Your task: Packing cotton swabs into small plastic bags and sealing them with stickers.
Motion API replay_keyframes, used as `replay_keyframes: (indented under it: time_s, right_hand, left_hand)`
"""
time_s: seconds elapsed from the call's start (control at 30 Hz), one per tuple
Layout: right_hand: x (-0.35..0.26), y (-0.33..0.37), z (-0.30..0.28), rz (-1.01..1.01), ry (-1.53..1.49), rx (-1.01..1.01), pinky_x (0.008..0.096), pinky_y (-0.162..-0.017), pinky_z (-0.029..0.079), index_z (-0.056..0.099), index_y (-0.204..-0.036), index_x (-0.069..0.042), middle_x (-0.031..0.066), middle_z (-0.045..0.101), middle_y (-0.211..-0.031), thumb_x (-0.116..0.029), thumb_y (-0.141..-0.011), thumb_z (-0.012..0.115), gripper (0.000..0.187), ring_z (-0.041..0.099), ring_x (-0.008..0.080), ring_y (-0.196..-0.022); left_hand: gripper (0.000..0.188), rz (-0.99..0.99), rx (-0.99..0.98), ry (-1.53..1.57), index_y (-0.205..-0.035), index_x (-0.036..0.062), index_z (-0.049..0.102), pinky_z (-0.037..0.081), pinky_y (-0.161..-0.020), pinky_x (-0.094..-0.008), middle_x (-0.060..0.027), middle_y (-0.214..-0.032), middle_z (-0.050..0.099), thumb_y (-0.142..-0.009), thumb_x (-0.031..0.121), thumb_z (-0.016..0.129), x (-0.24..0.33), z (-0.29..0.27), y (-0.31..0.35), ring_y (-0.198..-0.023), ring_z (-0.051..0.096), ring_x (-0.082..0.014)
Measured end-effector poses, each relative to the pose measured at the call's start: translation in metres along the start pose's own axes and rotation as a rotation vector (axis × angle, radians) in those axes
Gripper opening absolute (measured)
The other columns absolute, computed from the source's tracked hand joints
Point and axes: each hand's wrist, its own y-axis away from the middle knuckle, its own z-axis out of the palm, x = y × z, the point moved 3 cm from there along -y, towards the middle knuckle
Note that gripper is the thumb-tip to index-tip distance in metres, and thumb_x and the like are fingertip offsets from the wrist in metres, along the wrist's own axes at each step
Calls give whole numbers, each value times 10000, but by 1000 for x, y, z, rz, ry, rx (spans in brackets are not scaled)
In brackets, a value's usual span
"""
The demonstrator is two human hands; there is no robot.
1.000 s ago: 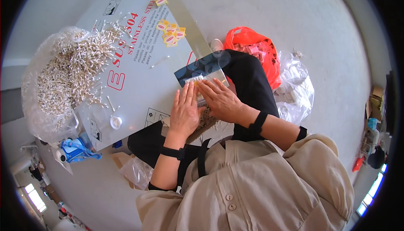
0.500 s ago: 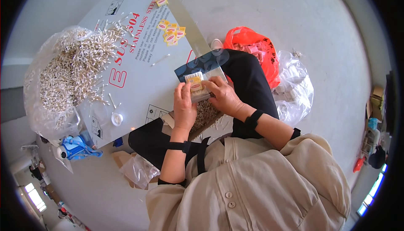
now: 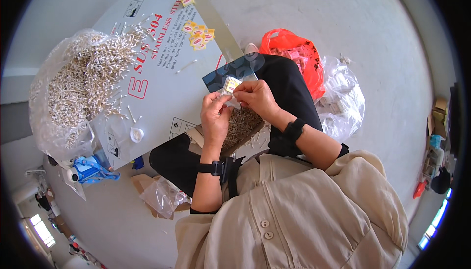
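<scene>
Both my hands hold a small pack of cotton swabs [image 3: 230,85] with a yellow-and-white label, tilted up above my lap. My left hand [image 3: 215,117] grips its lower left side between thumb and fingers. At the lower right, my right hand [image 3: 258,98] pinches the pack or its clear wrapping; the fingers hide the exact contact. Beneath the hands, a cardboard box [image 3: 196,135] rests on my lap, filled with loose cotton swabs [image 3: 239,125]. A dark patterned sheet [image 3: 219,78] lies just beyond the pack, at the table edge.
On the metal-sheet table [image 3: 162,90], a clear bag [image 3: 40,97] spills many loose swabs. Several yellow labels [image 3: 198,36], a small yellow pack [image 3: 187,0] and a white round lid [image 3: 137,134] lie there too. Right of my knee stand a red bag [image 3: 314,68] and a clear bag [image 3: 346,104].
The pack has turned from lying nearly flat to a tilted position. My right hand has shifted from its right side to a pinch at its lower right.
</scene>
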Motion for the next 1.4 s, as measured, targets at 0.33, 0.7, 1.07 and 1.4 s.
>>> replay_keyframes:
  time_s: [0.33, 0.7, 1.07, 1.4]
  right_hand:
    - [-16, 17, 6, -446, 439, -68, 340, -795, 540, 651, -1084, -10, 115, 601, -1097, 37, -674, 713, 417, 622, 236, -1030]
    - [-24, -1, -8, -561, 406, -91, 309, -725, 540, 656, -963, -25, 95, 644, -1079, 2, -764, 752, 222, 656, 219, -886]
    - [-34, -15, -5, -611, 464, -103, 374, -756, 518, 644, -855, -25, 105, 622, -915, -36, -771, 725, 118, 633, 295, -890]
    - [-40, -27, 4, -703, 549, -135, 420, -777, 496, 626, -844, -43, 115, 601, -903, -73, -782, 715, 113, 593, 344, -919]
  left_hand:
    - [263, -66, 168, 94, -1013, -36, 682, 545, -662, -268, -77, -909, 621, -766, -125, 667, -18, 9, -20, -719, 645, -147]
    - [256, 43, 89, 26, -1000, 7, 686, 504, -632, -281, -69, -856, 607, -770, -104, 705, 12, -6, -29, -709, 622, -162]
    - [111, 184, 175, -152, -857, 14, 626, 493, -624, -343, -96, -819, 580, -797, -56, 688, 12, -16, -33, -708, 609, -265]
    - [127, 451, 61, -611, -856, 5, 590, 509, -678, -403, -112, -864, 559, -779, -81, 643, 16, -21, -44, -806, 593, -315]
